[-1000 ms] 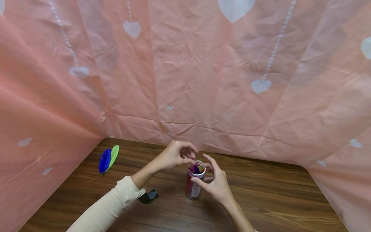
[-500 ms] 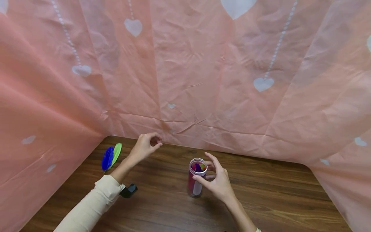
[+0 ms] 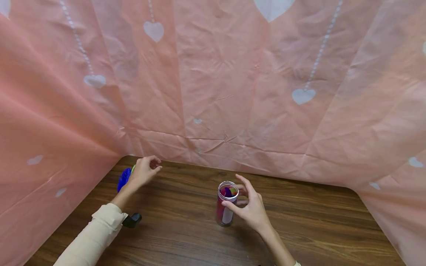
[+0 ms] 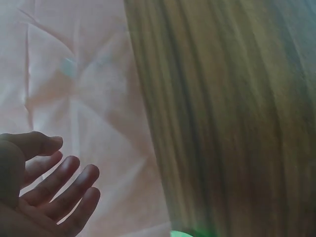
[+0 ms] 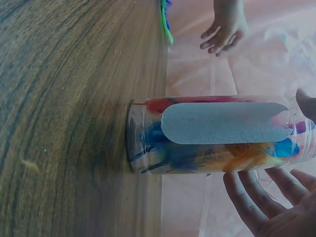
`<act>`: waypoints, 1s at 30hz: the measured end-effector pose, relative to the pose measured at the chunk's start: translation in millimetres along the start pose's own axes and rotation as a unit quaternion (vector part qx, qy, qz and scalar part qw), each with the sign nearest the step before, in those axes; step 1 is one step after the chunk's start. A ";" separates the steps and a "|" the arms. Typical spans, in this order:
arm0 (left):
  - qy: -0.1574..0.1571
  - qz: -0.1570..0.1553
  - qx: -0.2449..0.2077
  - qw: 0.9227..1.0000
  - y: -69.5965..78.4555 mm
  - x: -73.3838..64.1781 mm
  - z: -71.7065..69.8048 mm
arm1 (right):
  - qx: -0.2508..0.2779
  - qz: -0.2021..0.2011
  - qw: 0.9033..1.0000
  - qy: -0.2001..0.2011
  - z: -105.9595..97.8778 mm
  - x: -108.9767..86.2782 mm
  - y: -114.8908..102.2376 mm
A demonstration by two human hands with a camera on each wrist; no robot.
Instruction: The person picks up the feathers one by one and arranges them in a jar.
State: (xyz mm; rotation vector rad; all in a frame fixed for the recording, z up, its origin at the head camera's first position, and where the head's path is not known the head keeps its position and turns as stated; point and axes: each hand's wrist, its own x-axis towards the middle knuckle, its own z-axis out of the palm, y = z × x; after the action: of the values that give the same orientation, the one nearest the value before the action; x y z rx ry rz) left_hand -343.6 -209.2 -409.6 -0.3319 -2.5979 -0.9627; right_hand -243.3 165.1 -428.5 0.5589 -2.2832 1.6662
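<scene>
A clear jar (image 3: 220, 211) stands upright on the table, its mouth uncovered and colourful feathers (image 5: 247, 157) packed inside. A pale label (image 5: 222, 123) runs along its side. My right hand (image 3: 252, 210) holds the jar near the rim, thumb on one side and fingers on the other. Off to the left, my left hand (image 3: 145, 171) is in the air with loosely bent fingers and nothing between them. Just beyond that wrist lie a blue feather (image 3: 124, 178) and a green feather (image 3: 134, 168), both partly hidden by the left hand and forearm.
The dark wood table (image 3: 179, 207) meets a pink cloth backdrop (image 3: 213, 92) with white hearts at its back and sides. A black wrist-worn device (image 3: 132, 220) sticks out beside the left sleeve.
My left hand has moved from above the jar's mouth leftward to the loose feathers, now partly covering them. The right hand and the jar have stayed in place.
</scene>
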 end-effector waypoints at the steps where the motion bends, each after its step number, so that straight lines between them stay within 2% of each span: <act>1: -0.001 -0.004 0.003 1.000 -3.0 -0.7 -0.6 | 0.000 -0.001 1.000 0.000 0.1 0.2 0.1; 5: -0.007 -0.029 0.019 0.999 -14.2 -2.7 -3.8 | -0.002 -0.002 1.000 0.003 0.3 1.0 0.2; 10: -0.022 -0.079 0.053 0.995 -28.3 -7.3 -11.7 | -0.005 -0.005 1.000 0.002 0.7 1.1 0.3; 16: -0.012 -0.112 0.095 0.989 -45.1 -11.2 -20.8 | -0.006 -0.002 1.000 0.005 0.4 0.8 1.6; 23: -0.020 -0.160 0.105 0.981 -71.2 -16.1 -27.8 | -0.005 -0.001 1.000 0.006 0.7 0.2 1.9; 30: -0.020 -0.182 0.104 0.978 -93.2 -19.8 -32.6 | -0.009 -0.005 1.000 0.003 1.2 -0.1 1.7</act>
State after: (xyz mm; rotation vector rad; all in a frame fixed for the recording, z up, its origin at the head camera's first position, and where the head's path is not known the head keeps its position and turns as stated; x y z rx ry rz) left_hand -348.7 -301.9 -448.7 0.1888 -2.8231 -0.7861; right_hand -244.0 164.3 -430.4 0.5596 -2.2843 1.6394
